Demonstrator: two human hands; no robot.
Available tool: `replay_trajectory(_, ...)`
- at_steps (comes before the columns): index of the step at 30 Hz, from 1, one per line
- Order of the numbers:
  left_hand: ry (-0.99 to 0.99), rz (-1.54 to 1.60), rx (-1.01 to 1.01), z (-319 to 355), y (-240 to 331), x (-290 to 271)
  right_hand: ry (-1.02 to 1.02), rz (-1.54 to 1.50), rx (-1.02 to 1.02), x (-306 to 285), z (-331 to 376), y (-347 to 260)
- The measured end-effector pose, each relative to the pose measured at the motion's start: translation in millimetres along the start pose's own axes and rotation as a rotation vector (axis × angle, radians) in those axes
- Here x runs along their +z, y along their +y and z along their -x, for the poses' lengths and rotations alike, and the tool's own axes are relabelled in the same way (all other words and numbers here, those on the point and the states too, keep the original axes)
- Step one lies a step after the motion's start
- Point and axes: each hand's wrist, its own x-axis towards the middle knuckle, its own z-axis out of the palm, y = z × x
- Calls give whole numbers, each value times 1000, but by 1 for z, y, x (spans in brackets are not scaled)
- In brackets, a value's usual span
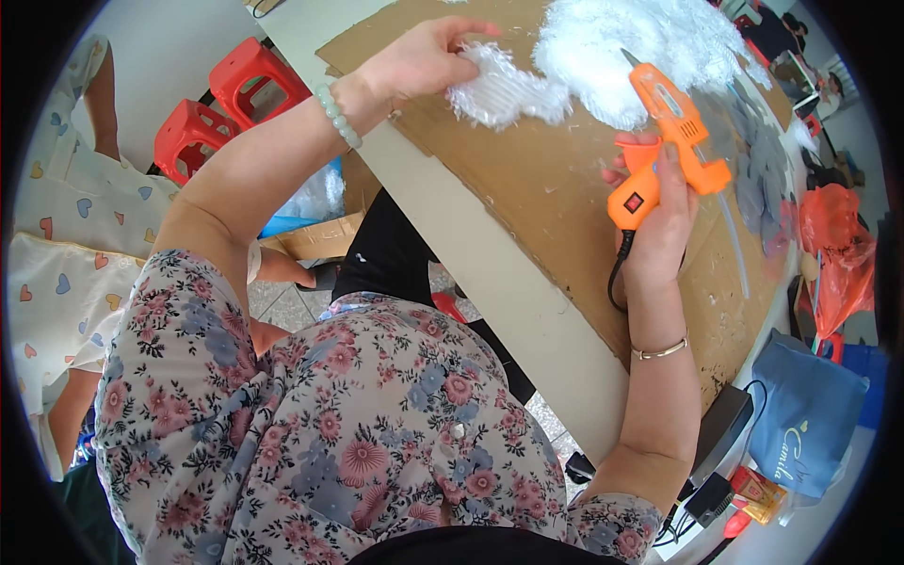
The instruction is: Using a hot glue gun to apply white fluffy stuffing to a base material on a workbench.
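1 white stringy pc [508,91] pinched in L fingers [459,69], R fingers [672,184] wrapped round orange glue gun [670,111].

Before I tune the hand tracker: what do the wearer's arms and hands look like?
Both forearms are bare, no gloves visible. Left hand: round pale green bead bracelet at the wrist. Right hand: thin, shiny metal bangle on the forearm. Short sleeves are pale with pink, blue and black floral print.
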Motion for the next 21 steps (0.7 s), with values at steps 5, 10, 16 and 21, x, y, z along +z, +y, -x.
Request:
replay_trajectory(5, 520, 110, 6, -27, -15, -69, 102, -104, -3, -8, 2, 4)
replay_trajectory(10, 801, 350, -38, -43, -6, -123, 91, -102, 5, 1, 15, -2)
replay_trajectory(16, 764, 397, 107, -75, -19, -144, 13, -68, -66, 18, 34, -7)
replay_trajectory(21, 872, 125, -201, -86, -31, -156, -25, -36, -101, 24, 40, -5)
